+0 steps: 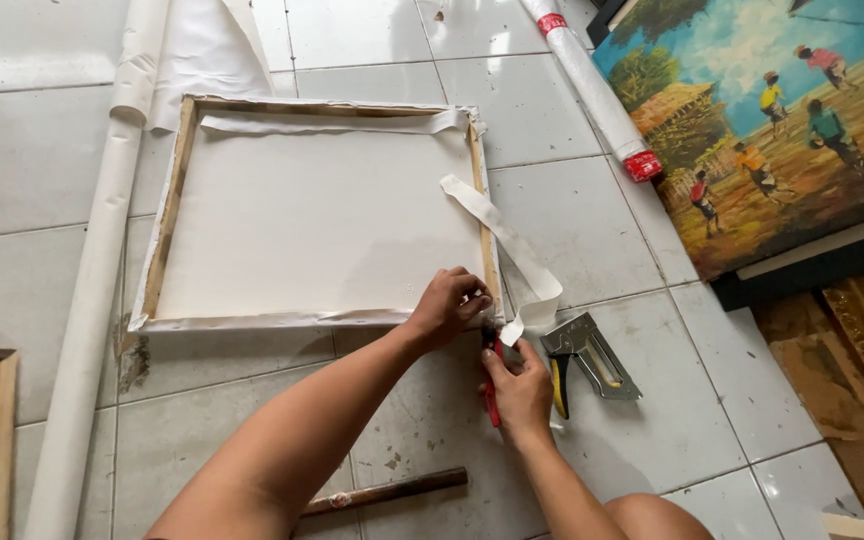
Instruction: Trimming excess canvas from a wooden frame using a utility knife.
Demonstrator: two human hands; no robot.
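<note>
- My left hand [445, 305] presses down, fingers curled, on the near right corner of the stretched canvas [317, 215], pinning the cloth to its wooden frame [174, 190].
- My right hand [520, 385] is closed around a red-handled cutter [492, 395], its tip just below the left hand's fingers at the frame corner.
- A loose strip of canvas [512, 245] curls up from the cut, just beyond the right hand.
- I judge the cut goes best with the blade kept tight along the wood, the cloth held taut, and fingers clear of the edge.
- A staple gun [592, 352] lies just right of the right hand.
- All sits on a pale tiled floor [562, 120]; rolled canvas [102, 230] lies far left, a painting [782, 110] far right.
</note>
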